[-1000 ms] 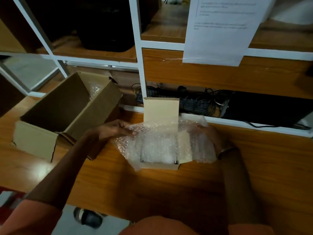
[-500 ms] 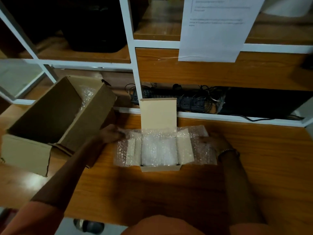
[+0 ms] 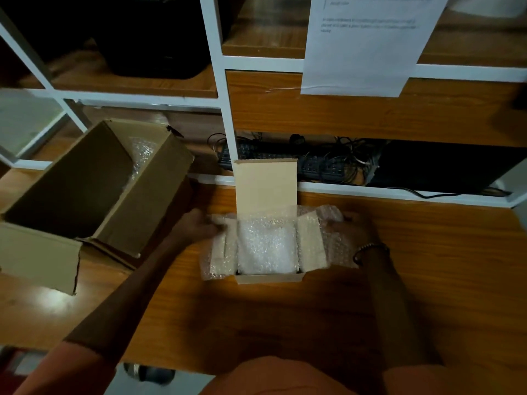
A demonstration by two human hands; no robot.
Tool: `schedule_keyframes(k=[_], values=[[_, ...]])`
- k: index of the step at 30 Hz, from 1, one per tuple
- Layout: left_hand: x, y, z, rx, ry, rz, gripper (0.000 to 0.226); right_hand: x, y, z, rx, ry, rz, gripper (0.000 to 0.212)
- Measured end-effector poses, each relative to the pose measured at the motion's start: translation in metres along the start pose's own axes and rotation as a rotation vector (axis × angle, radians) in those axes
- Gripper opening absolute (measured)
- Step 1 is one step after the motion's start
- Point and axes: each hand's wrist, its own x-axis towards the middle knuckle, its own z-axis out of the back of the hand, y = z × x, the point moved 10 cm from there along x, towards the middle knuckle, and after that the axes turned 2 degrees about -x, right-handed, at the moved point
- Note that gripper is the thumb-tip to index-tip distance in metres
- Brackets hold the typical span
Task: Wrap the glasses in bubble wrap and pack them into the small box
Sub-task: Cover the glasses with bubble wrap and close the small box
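Note:
The small box point(image 3: 268, 278) stands open on the table's middle, its lid flap upright at the back and its side flaps spread out. A sheet of bubble wrap point(image 3: 266, 246) lies across it, sagging into the cavity and draping over both side flaps. My left hand point(image 3: 198, 227) pinches the sheet's left end beside the box. At the right end my right hand point(image 3: 355, 228) holds the sheet, with some fingers showing through the plastic. No glasses can be seen; the wrap hides the box's inside.
A large open cardboard box point(image 3: 119, 212) with some bubble wrap inside sits at the left, close to my left forearm. A white-framed shelf unit point(image 3: 228, 132) with cables and a hanging paper sheet point(image 3: 362, 47) rises right behind the small box.
The bubble wrap, held bunched above the small box a second ago, has come down and now lies flat over the flaps and into the box. Both hands stayed at its ends.

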Motion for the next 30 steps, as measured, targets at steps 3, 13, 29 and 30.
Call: schedule_keyframes(k=[3, 13, 29, 30], values=[[-0.038, -0.048, 0.019, 0.055, -0.054, -0.079, 0.029, 0.001, 0.007, -0.005, -0.139, 0.019, 0.062, 0.067], [-0.101, -0.142, 0.026, 0.439, -0.460, -0.400, 0.055, -0.024, 0.070, -0.052, -0.606, -0.110, 0.554, 0.076], [-0.085, -0.117, -0.060, 0.793, 0.006, -0.420, 0.135, -0.014, 0.022, -0.130, -1.554, 0.419, 0.563, 0.124], [-0.085, -0.118, -0.060, 0.797, 0.006, -0.420, 0.134, -0.015, 0.023, -0.131, -1.566, 0.415, 0.568, 0.123]])
